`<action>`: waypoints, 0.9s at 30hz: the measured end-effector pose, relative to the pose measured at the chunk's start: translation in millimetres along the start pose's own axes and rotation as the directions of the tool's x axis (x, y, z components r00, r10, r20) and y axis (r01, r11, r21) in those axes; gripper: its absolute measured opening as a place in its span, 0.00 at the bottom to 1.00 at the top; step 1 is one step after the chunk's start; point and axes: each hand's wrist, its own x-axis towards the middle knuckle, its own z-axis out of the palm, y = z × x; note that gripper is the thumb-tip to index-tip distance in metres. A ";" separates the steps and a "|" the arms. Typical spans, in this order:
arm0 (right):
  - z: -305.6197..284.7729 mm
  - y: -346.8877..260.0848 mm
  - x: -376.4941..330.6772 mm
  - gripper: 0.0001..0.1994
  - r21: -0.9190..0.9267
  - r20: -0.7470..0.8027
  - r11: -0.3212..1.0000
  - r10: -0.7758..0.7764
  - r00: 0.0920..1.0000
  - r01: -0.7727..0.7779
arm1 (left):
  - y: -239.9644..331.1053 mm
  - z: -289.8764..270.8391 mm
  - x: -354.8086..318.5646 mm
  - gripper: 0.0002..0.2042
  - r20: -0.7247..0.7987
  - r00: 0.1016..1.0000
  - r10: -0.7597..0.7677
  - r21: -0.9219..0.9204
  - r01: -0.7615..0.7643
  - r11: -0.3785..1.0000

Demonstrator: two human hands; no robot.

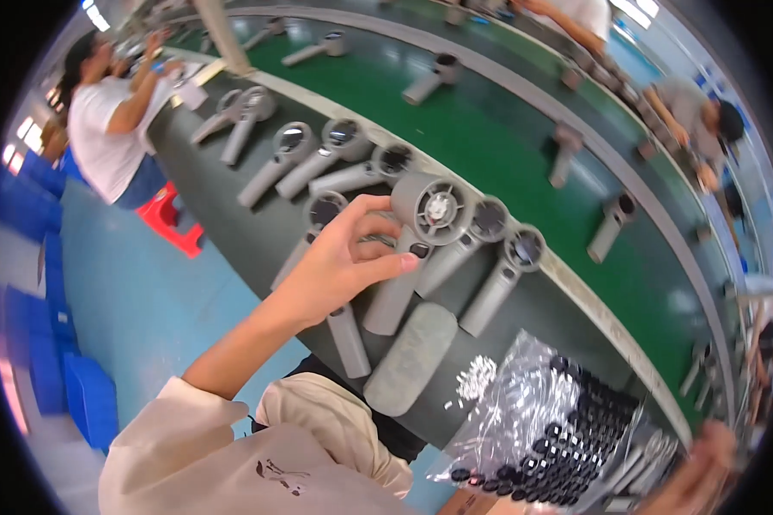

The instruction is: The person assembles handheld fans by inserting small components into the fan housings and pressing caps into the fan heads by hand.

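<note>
My left hand (339, 262) is closed around a grey handheld fan (395, 296) just below its round head, thumb on the neck. The fan's open face shows spokes and a white centre. Beside it lie more grey handheld fans, among them one fan (494, 287) to its right and another fan (345, 339) below my wrist. At the lower right my right hand (700, 468) is smeared by motion, so its fingers cannot be made out. It is nearest to the pale slender parts (648, 459) at the bench's right end.
A grey oblong pad (414, 356) lies on the dark bench, near small white pieces (475, 378). A clear plastic bag (511, 403) adjoins rows of black round caps (567, 451). Beyond the pale bench edge (610, 330), a green conveyor (489, 129) carries spaced fans. Other people work nearby.
</note>
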 end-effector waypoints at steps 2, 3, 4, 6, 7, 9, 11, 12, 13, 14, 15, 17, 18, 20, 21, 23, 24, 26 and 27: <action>31.2 -41.7 -42.2 0.16 0.328 0.456 0.909 0.087 0.886 -0.258 | 2.6 24.3 -9.9 0.29 0.132 0.991 -0.016 -0.157 0.037 0.987; 44.0 -50.3 -50.4 0.16 0.344 0.645 0.874 0.044 0.763 -0.342 | 1.2 39.1 -11.6 0.29 0.226 0.972 -0.064 -0.194 0.109 0.975; 60.5 -66.3 -56.0 0.16 0.443 0.718 0.650 0.156 0.678 -0.618 | -10.6 48.9 -11.7 0.29 0.291 0.956 -0.044 -0.137 0.087 0.987; 80.6 -74.6 -60.4 0.16 0.477 0.786 0.347 0.243 0.569 -0.808 | -12.3 73.8 -10.7 0.30 0.427 0.899 -0.097 -0.067 0.139 0.988; 87.0 -69.9 -61.6 0.19 0.453 0.780 0.340 0.297 0.551 -0.824 | -15.6 84.8 -6.5 0.29 0.527 0.847 -0.070 0.011 0.075 0.997; 97.4 -58.7 -62.3 0.21 0.461 0.757 0.292 0.364 0.543 -0.838 | -14.5 98.9 1.4 0.28 0.578 0.816 0.004 0.116 -0.087 0.989; 102.2 -52.6 -56.8 0.20 0.474 0.763 0.208 0.389 0.517 -0.856 | -7.8 100.9 22.2 0.27 0.634 0.772 0.045 0.220 -0.236 0.947; 108.5 -51.3 -56.7 0.20 0.469 0.762 0.202 0.399 0.510 -0.860 | -5.9 102.7 37.0 0.27 0.691 0.720 0.066 0.306 -0.374 0.876; 115.5 -50.6 -56.6 0.21 0.479 0.755 0.179 0.416 0.507 -0.859 | -2.5 107.4 48.3 0.27 0.698 0.714 0.056 0.307 -0.369 0.877; 123.2 -48.4 -56.1 0.22 0.487 0.748 0.155 0.434 0.502 -0.859 | 1.7 113.7 59.4 0.26 0.737 0.676 -0.014 0.380 -0.397 0.835; 130.8 -43.5 -53.7 0.22 0.481 0.753 0.143 0.438 0.491 -0.865 | 5.3 117.1 69.1 0.25 0.759 0.645 -0.090 0.453 -0.424 0.784; 140.4 -25.4 -48.4 0.24 0.470 0.775 0.101 0.430 0.464 -0.877 | 10.2 125.6 97.4 0.24 0.817 0.550 -0.175 0.457 -0.431 0.778; 143.7 -19.5 -44.3 0.24 0.486 0.750 0.157 0.430 0.502 -0.860 | 21.8 132.1 108.6 0.25 0.780 0.549 -0.301 0.526 -0.312 0.791; 149.0 -5.9 -40.2 0.22 0.451 0.737 0.194 0.471 0.486 -0.871 | 27.4 141.2 138.5 0.26 0.748 0.497 -0.440 0.591 -0.198 0.782; 149.7 1.8 -38.4 0.22 0.423 0.732 0.197 0.501 0.461 -0.885 | 24.2 148.1 157.9 0.26 0.765 0.458 -0.453 0.587 -0.207 0.782; 156.2 12.1 -40.4 0.23 0.397 0.733 0.205 0.515 0.444 -0.895 | 37.8 155.0 190.0 0.25 0.687 0.589 -0.425 0.719 -0.468 0.514; 159.0 11.3 -39.3 0.24 0.384 0.742 0.225 0.502 0.444 -0.896 | 40.2 150.3 214.2 0.21 0.645 0.722 -0.249 0.755 -0.551 0.357; 169.8 4.3 -41.1 0.24 0.367 0.758 0.219 0.493 0.427 -0.904 | 38.1 127.0 277.1 0.23 0.540 0.839 0.071 0.832 -0.545 0.106; 174.6 1.9 -43.5 0.25 0.343 0.762 0.216 0.504 0.406 -0.914 | 33.3 115.9 307.6 0.24 0.490 0.853 0.182 0.862 -0.505 0.043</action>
